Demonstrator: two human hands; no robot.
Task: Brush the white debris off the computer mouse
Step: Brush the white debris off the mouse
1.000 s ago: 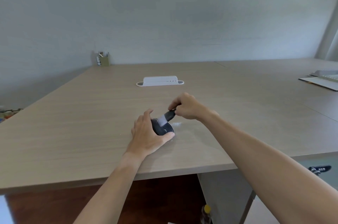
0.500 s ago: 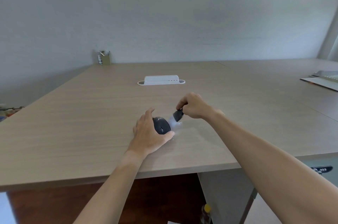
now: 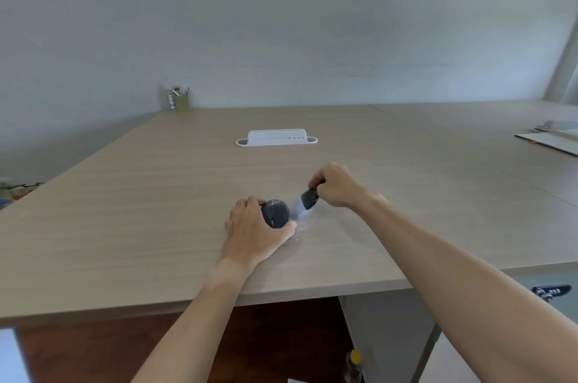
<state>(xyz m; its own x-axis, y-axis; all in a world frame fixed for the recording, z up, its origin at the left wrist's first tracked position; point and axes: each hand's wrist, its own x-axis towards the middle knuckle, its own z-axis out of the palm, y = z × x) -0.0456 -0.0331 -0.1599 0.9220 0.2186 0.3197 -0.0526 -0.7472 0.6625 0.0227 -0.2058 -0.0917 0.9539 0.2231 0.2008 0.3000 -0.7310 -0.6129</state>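
A dark grey computer mouse point(image 3: 276, 212) sits on the wooden table point(image 3: 131, 226), with faint white specks on its far end. My left hand point(image 3: 250, 231) grips the mouse from its left and near side, thumb under its right edge. My right hand point(image 3: 336, 185) holds a small brush point(image 3: 305, 201) with a black ferrule and pale bristles. The bristles are blurred and point down-left, just off the mouse's right side. White debris point(image 3: 301, 227) lies scattered on the table to the right of the mouse.
A white socket strip point(image 3: 276, 137) lies flat further back in the middle of the table. A pen holder point(image 3: 179, 100) stands at the far left corner by the wall. Papers and a tray point(image 3: 553, 135) lie at the right edge. The table's front edge runs just below my forearms.
The brush swept from on top of the mouse off to its right side, and my right hand moved right with it. My left hand keeps holding the mouse in place.
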